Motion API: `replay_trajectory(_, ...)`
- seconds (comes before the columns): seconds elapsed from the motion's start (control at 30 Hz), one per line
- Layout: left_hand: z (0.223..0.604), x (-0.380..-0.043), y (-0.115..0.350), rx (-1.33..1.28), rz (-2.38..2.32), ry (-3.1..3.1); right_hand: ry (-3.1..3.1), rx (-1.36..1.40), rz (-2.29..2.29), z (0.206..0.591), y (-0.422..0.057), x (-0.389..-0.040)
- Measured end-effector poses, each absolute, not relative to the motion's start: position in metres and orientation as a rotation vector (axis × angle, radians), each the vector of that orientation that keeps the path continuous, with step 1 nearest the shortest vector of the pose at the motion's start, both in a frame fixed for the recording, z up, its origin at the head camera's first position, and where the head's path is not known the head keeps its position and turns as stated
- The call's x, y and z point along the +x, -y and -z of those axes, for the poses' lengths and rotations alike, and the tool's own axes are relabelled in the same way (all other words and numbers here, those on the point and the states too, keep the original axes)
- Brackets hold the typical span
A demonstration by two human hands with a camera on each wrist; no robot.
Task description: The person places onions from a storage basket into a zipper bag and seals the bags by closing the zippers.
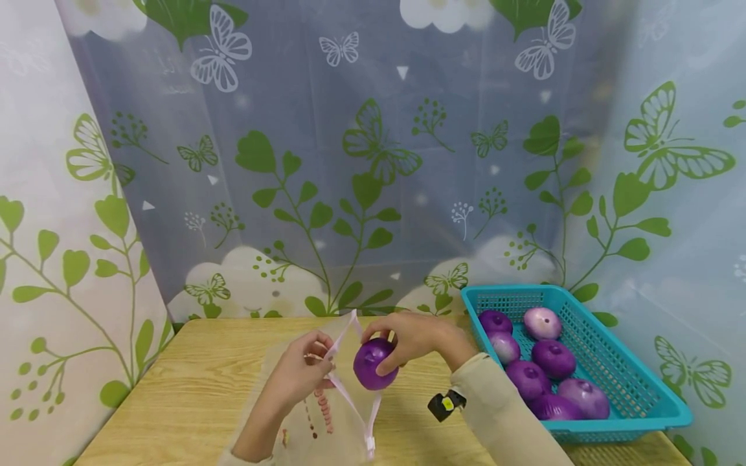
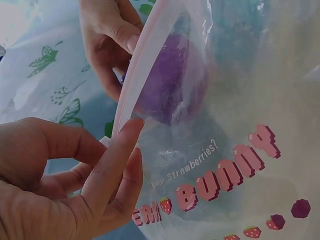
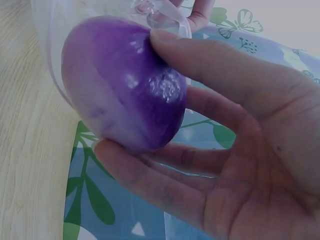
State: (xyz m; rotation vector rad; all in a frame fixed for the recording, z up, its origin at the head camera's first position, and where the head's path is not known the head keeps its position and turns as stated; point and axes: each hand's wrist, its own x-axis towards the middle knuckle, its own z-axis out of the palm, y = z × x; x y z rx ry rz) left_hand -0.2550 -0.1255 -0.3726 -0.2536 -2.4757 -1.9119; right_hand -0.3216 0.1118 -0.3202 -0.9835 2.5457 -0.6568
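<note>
My left hand (image 1: 297, 372) pinches the pink-edged rim of a translucent zip bag (image 2: 280, 100) with pink "BUNNY" lettering and strawberry prints. The bag's mouth is spread into a wide gap, its slider (image 1: 370, 444) at the near end. In my right hand (image 1: 416, 336) is a shiny red onion (image 1: 373, 366), gripped between thumb and fingers right at that mouth. From the right wrist, the onion (image 3: 122, 85) shows a purple side and a paler side, with the bag behind it. The left wrist view shows its purple through the bag's film.
A turquoise plastic basket (image 1: 635, 424) stands on the right of the wooden table (image 1: 192, 382), with several red onions (image 1: 553, 359) inside. Close to my right sleeve is a small black device (image 1: 447, 405) with a yellow spot. A printed curtain (image 1: 326, 162) rises behind the table.
</note>
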Motion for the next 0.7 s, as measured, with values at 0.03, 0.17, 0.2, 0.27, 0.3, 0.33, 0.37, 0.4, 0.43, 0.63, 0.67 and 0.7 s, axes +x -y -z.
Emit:
replay_trajectory(0.03, 0.373, -0.255, 0.125, -0.251, 1.909, 2.468, -2.541, -0.971, 0.666, 0.321, -0.112, -0.322)
replay_trajectory(0.17, 0.372, -0.254, 0.126, -0.232, 1.896, 2.453, -2.544, -0.946, 0.670, 0.320, -0.112, -0.321)
replay_trajectory(0.2, 0.372, -0.254, 0.127, -0.230, 1.892, 2.452, -2.547, -0.948, 0.667, 0.319, -0.113, -0.320)
replay_trajectory(0.27, 0.371, -0.254, 0.127, -0.218, 1.892, 2.446, -2.547, -0.959, 0.669, 0.318, -0.114, -0.320)
replay_trajectory(0.3, 0.371, -0.254, 0.127, -0.215, 1.894, 2.440, -2.545, -0.963, 0.672, 0.317, -0.115, -0.320)
replay_trajectory(0.33, 0.371, -0.254, 0.127, -0.212, 1.896, 2.434, -2.541, -0.972, 0.676, 0.316, -0.115, -0.319)
replay_trajectory(0.37, 0.371, -0.254, 0.127, -0.206, 1.901, 2.427, -2.540, -0.978, 0.680, 0.316, -0.116, -0.319)
replay_trajectory(0.4, 0.371, -0.254, 0.127, -0.202, 1.905, 2.417, -2.539, -0.982, 0.681, 0.315, -0.116, -0.319)
replay_trajectory(0.43, 0.371, -0.255, 0.128, -0.196, 1.905, 2.408, -2.540, -0.984, 0.684, 0.314, -0.117, -0.319)
replay_trajectory(0.63, 0.371, -0.256, 0.128, -0.172, 1.893, 2.383, -2.545, -0.980, 0.699, 0.310, -0.121, -0.318)
replay_trajectory(0.67, 0.371, -0.256, 0.127, -0.170, 1.895, 2.382, -2.546, -0.976, 0.697, 0.309, -0.122, -0.318)
replay_trajectory(0.7, 0.371, -0.255, 0.127, -0.168, 1.899, 2.381, -2.546, -0.974, 0.692, 0.308, -0.123, -0.318)
